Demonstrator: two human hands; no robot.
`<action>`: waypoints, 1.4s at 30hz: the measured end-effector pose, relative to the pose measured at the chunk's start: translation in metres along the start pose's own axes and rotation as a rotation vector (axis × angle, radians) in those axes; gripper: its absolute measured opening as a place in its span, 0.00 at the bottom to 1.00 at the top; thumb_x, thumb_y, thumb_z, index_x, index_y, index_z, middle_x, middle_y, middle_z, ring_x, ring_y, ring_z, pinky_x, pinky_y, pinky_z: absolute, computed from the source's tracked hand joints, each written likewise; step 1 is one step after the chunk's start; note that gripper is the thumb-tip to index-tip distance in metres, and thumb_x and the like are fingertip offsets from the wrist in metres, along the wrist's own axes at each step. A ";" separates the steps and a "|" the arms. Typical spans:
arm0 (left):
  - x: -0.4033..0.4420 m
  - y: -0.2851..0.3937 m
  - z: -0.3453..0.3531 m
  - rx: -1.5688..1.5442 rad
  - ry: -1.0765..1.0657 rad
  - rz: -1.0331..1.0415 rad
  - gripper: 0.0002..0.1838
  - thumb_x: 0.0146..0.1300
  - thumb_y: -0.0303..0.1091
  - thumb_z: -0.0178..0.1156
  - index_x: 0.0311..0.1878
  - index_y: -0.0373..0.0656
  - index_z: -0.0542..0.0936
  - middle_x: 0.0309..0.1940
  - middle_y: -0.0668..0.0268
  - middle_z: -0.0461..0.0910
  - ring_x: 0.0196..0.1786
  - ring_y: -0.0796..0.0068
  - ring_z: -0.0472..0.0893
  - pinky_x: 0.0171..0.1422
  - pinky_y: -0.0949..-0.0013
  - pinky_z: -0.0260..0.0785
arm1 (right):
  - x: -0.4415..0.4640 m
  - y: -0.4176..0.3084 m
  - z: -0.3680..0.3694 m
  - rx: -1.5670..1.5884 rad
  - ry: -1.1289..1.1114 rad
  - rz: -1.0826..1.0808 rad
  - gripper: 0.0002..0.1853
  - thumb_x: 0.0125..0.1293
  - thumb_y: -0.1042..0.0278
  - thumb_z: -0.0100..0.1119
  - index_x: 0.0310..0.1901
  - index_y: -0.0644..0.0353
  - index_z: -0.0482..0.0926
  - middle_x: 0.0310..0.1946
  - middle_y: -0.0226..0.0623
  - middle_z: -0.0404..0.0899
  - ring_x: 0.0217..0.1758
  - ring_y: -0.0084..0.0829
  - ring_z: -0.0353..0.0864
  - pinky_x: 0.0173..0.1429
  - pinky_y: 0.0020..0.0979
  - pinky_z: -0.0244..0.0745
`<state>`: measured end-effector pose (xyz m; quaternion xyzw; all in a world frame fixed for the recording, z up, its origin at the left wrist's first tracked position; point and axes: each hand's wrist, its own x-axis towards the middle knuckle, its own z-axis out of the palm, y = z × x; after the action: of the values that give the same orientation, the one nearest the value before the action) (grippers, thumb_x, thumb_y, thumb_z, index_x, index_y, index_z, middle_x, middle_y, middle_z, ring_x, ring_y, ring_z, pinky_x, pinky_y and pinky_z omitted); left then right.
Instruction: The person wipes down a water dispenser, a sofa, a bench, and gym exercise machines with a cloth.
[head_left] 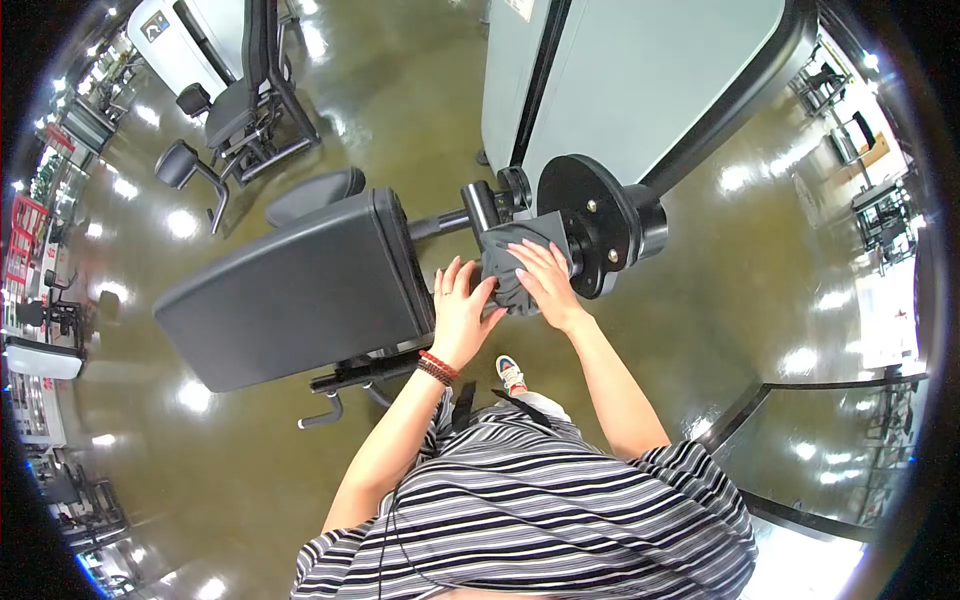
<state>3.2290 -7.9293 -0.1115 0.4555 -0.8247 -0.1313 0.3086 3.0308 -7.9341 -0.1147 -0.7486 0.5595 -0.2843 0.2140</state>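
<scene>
A dark grey cloth (508, 290) lies bunched over a part of the exercise machine, beside a round black disc (585, 215). My left hand (465, 310) touches the cloth's left side with its fingers apart, next to the black padded seat (310, 290). On top of the cloth rests my right hand (545, 280), fingers stretched out and lying flat. A shiny black cylinder (480, 207) stands just above the cloth. What lies under the cloth is hidden.
The machine's tall pale grey housing (640, 80) rises beyond the disc. Another machine with a black seat (235, 110) stands at the upper left. A dark-framed mirror or glass panel (800, 450) is at the lower right. A bent handle (325, 412) juts out below the seat.
</scene>
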 end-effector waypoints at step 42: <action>-0.072 -0.016 0.005 -1.123 -0.316 -0.804 0.05 0.69 0.28 0.52 0.45 0.39 0.74 0.37 0.68 0.79 0.41 0.79 0.78 0.48 0.75 0.71 | 0.004 0.029 0.012 -0.485 0.309 -0.144 0.26 0.57 0.54 0.57 0.57 0.53 0.74 0.56 0.33 0.75 0.63 0.36 0.69 0.70 0.46 0.52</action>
<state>3.2649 -7.8792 -0.1517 0.4719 -0.4352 -0.7051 0.3010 3.0188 -7.9463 -0.1410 -0.7636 0.5823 -0.2673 -0.0795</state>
